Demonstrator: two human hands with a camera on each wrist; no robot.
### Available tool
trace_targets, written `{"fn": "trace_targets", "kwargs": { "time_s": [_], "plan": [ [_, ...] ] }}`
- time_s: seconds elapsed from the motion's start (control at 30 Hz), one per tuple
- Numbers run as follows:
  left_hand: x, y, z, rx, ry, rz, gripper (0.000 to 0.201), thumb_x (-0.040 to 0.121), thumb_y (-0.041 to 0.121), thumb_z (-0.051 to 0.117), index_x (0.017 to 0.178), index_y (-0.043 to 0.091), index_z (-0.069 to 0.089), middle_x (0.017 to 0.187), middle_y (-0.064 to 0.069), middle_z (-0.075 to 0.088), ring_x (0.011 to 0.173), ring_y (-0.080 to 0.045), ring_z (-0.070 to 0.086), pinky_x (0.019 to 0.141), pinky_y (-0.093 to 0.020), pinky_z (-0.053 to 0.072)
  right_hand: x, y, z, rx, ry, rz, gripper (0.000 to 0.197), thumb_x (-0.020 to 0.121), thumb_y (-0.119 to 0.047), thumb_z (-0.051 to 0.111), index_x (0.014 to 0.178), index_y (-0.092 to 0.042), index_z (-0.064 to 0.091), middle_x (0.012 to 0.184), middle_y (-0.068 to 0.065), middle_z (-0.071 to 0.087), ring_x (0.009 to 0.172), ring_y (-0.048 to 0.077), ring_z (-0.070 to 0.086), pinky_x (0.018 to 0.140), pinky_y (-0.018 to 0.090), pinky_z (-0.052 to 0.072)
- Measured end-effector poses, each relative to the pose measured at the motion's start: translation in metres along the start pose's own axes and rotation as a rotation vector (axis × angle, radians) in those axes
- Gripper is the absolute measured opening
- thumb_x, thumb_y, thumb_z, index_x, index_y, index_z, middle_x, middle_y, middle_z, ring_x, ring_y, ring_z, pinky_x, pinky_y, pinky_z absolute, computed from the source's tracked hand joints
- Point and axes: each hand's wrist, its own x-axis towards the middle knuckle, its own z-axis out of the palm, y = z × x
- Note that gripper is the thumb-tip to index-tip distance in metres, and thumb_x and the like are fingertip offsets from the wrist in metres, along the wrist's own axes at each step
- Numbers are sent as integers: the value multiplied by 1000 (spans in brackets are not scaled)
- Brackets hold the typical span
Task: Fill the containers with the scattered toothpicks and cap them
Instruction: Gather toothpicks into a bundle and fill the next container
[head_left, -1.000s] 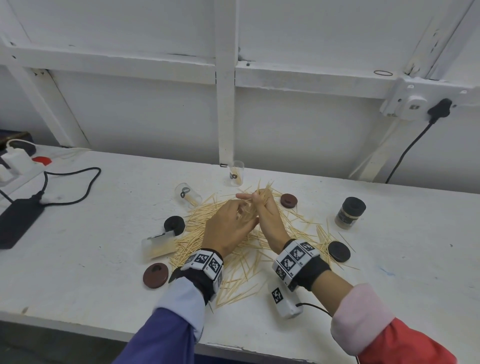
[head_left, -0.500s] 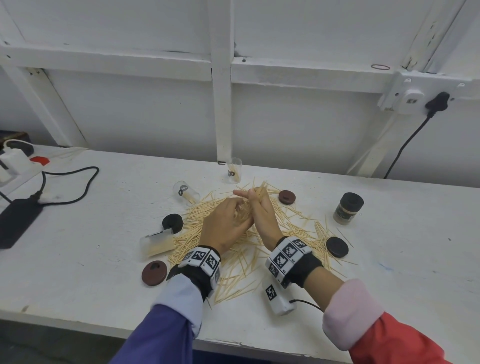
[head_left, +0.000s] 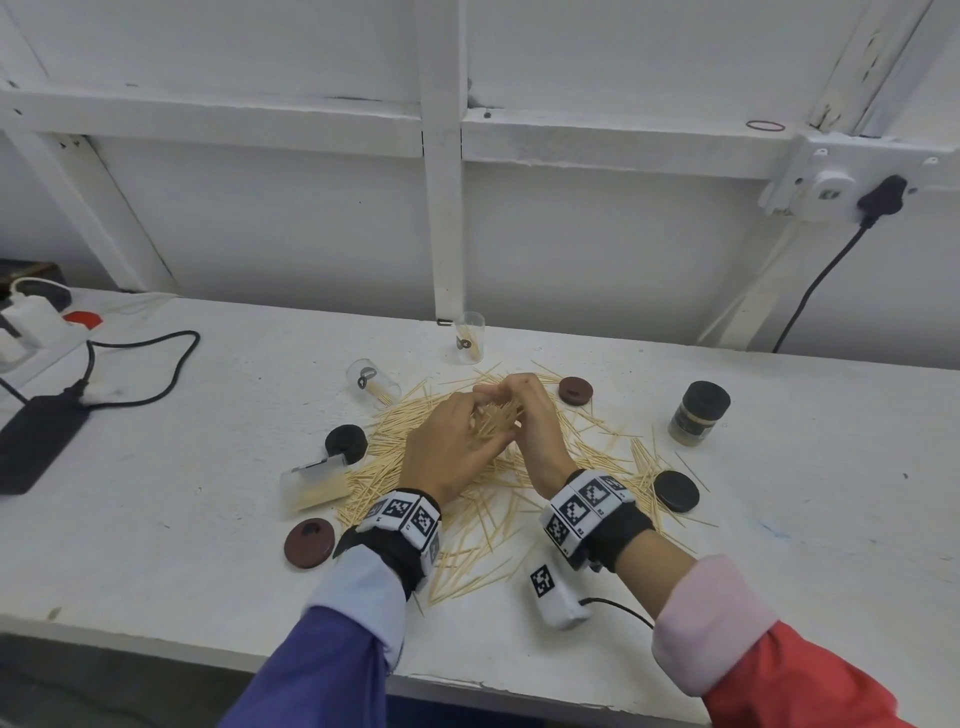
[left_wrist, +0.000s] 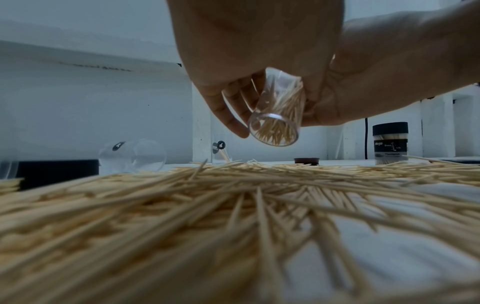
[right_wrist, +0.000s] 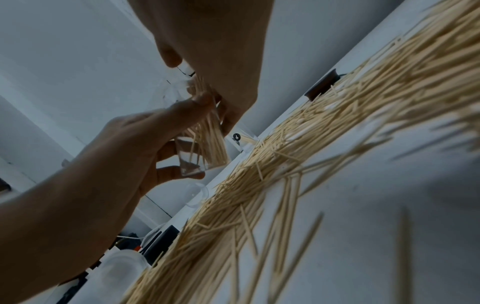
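My left hand (head_left: 475, 418) grips a clear plastic container (left_wrist: 275, 115), tilted and partly filled with toothpicks, above the toothpick pile (head_left: 467, 499). My right hand (head_left: 511, 397) meets it from the right and pinches a bundle of toothpicks (right_wrist: 201, 88) at the container's (right_wrist: 200, 144) mouth. One clear container (head_left: 470, 338) stands upright behind the pile. Another (head_left: 371, 382) lies on its side. A third (head_left: 314, 483), partly filled, lies at the left. Two black caps (head_left: 346, 441) (head_left: 675, 491) and two brown caps (head_left: 575, 389) (head_left: 308, 543) lie around the pile.
A capped, filled jar (head_left: 698, 413) stands at the right. A black adapter with its cable (head_left: 41, 441) lies at the far left. A white tagged device (head_left: 553, 592) rests near the white table's front edge (head_left: 156, 613). A wall runs close behind.
Both hands stay together over the pile. The right hand's outstretched finger has curled in closer to the container's mouth.
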Motion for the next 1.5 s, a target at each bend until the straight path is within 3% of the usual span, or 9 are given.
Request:
{"fn": "trace_targets", "kwargs": {
  "time_s": [0.17, 0.33, 0.43, 0.53, 0.7, 0.8, 0.93, 1.4, 1.5],
  "plan": [
    [1, 3, 0, 32, -4, 19, 50, 86, 63, 57, 123, 28, 54, 113, 14, 60, 100, -4, 56, 71, -27, 49, -1, -1, -3, -161, -7, 12, 27, 99, -33, 43, 108, -18, 64, 110, -1, 71, 103, 9, 64, 82, 30, 46],
    [1, 2, 1, 32, 6, 47, 51, 85, 63, 50, 121, 27, 55, 101, 18, 55, 93, -4, 54, 63, -23, 43, -3, 1, -5, -318, -172, 39, 43, 102, -43, 36, 141, -27, 47, 144, -11, 44, 128, 1, 42, 92, 12, 36],
    [3, -3, 3, 36, 32, 76, 52, 83, 61, 54, 120, 24, 57, 106, 11, 59, 95, -8, 53, 68, -28, 48, -1, -2, -9, -363, -229, 80, 53, 100, -50, 34, 150, -32, 27, 153, -13, 27, 137, 3, 28, 110, 28, 30],
    [5, -12, 8, 54, 67, 141, 54, 82, 57, 56, 117, 17, 60, 106, 3, 59, 95, -16, 53, 77, -35, 48, 2, -9, -17, -340, -223, 134, 57, 96, -46, 49, 147, -29, 33, 143, -5, 42, 129, 12, 45, 95, 36, 51],
    [6, -15, 8, 8, 91, 107, 63, 83, 54, 57, 126, 9, 56, 117, -5, 61, 108, -22, 53, 90, -37, 45, 8, -20, -29, -411, -284, 158, 50, 79, 1, 73, 125, -10, 58, 114, 12, 56, 94, 20, 65, 71, 30, 59],
    [8, -14, 8, 30, 89, 123, 66, 81, 37, 74, 136, 11, 48, 130, -7, 55, 121, -22, 47, 103, -38, 42, 11, -20, -34, -402, -168, 135, 48, 75, 5, 75, 119, -7, 61, 113, 18, 60, 93, 24, 66, 73, 31, 60],
    [7, -18, 9, 52, 69, 124, 73, 74, 28, 81, 137, 15, 45, 131, -5, 53, 123, -22, 45, 103, -41, 42, 9, -21, -39, -366, -238, 212, 48, 75, 10, 73, 119, -6, 61, 107, 14, 64, 90, 19, 67, 74, 26, 58],
    [7, -18, 12, 43, 33, 217, 51, 87, 33, 70, 132, 16, 53, 128, 0, 57, 119, -18, 48, 99, -34, 38, 7, -25, -41, -387, -257, 224, 53, 73, 2, 79, 121, -11, 62, 112, 7, 63, 104, 8, 62, 76, 23, 57],
    [7, -16, 12, 19, 18, 186, 52, 87, 32, 69, 133, 16, 52, 122, 0, 61, 114, -20, 54, 98, -34, 37, 9, -32, -47, -372, -349, 273, 54, 79, -8, 77, 129, -15, 58, 117, 9, 65, 105, 18, 66, 84, 34, 58]
  ]
}}
